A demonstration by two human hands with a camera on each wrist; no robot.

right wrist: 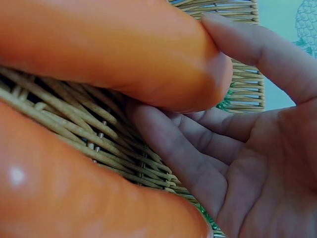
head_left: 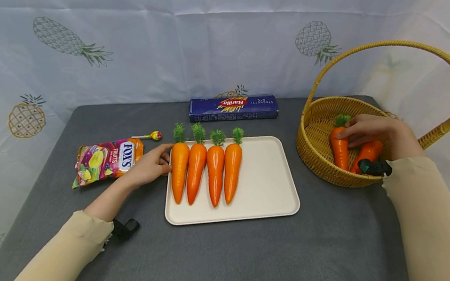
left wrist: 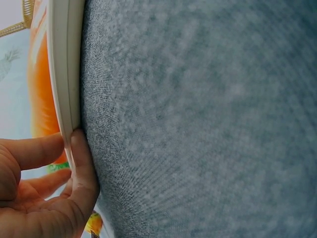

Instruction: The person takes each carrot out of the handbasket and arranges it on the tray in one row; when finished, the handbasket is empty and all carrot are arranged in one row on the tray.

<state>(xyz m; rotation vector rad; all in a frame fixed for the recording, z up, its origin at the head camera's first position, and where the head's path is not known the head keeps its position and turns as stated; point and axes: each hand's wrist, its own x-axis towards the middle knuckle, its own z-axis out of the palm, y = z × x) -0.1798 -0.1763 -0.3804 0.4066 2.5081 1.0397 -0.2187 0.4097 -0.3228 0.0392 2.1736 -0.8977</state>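
At the tray's left rim, my left hand (head_left: 152, 164) pinches the edge; the left wrist view has thumb and fingers (left wrist: 85, 166) on either side of it. On the cream tray (head_left: 266, 178) several toy carrots (head_left: 234, 170) lie side by side, green tops away from me. Over at the right, my right hand (head_left: 370, 130) reaches into the wicker basket (head_left: 317, 157) and grips a carrot (head_left: 339, 146) near its green top, thumb on one side and fingers on the other. Beside it in the basket lies another carrot (right wrist: 99, 193), partly hidden by my wrist in the head view.
A blue spaghetti box (head_left: 232, 108) lies behind the tray. To the left are a candy bag (head_left: 108, 160) and a lollipop (head_left: 153, 135). The basket's tall handle (head_left: 391, 43) arches above my right hand. A pineapple-print cloth (head_left: 211, 33) hangs behind the grey table (head_left: 241, 262).
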